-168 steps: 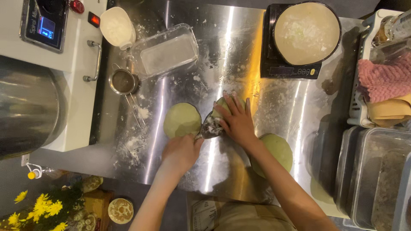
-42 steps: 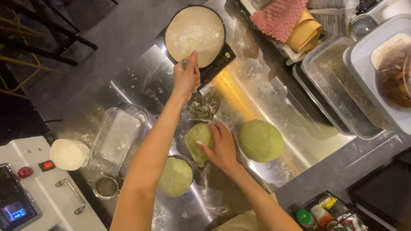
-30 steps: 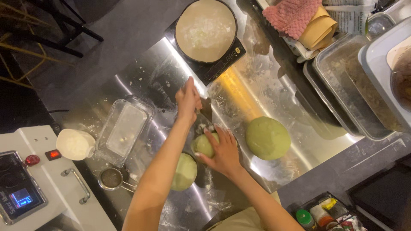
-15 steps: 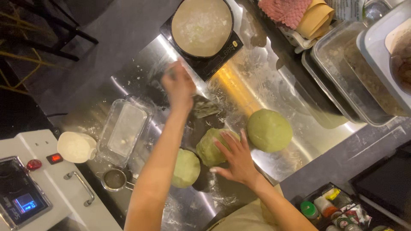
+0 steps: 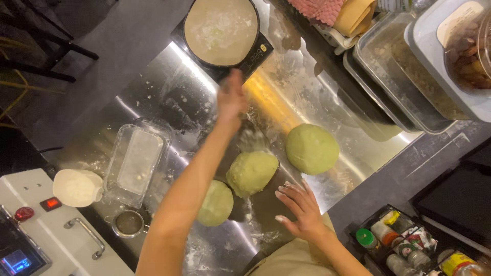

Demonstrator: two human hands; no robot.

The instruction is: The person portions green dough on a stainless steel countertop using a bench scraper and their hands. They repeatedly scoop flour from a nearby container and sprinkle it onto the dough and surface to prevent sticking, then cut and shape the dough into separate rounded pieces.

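Three pale green dough balls lie on the floury steel counter (image 5: 169, 82): one on the right (image 5: 312, 148), one in the middle (image 5: 252, 172), one partly under my forearm (image 5: 216, 203). My left hand (image 5: 231, 97) is stretched out above the counter just below the black scale (image 5: 255, 53), blurred by motion, so its grip is unclear. My right hand (image 5: 302, 204) hovers open with floury, spread fingers just right of and below the middle ball, not touching it.
A round dish of flour (image 5: 221, 30) sits on the scale. To the left are a clear plastic container (image 5: 137, 161), a white cup of flour (image 5: 76, 187), a small metal sieve (image 5: 129, 223) and a white machine (image 5: 30, 225). Lidded trays (image 5: 394, 66) and bottles (image 5: 404, 245) stand on the right.
My right hand has come off the middle dough ball and drawn back toward me, fingers spread. My left hand has moved up the counter toward the scale.
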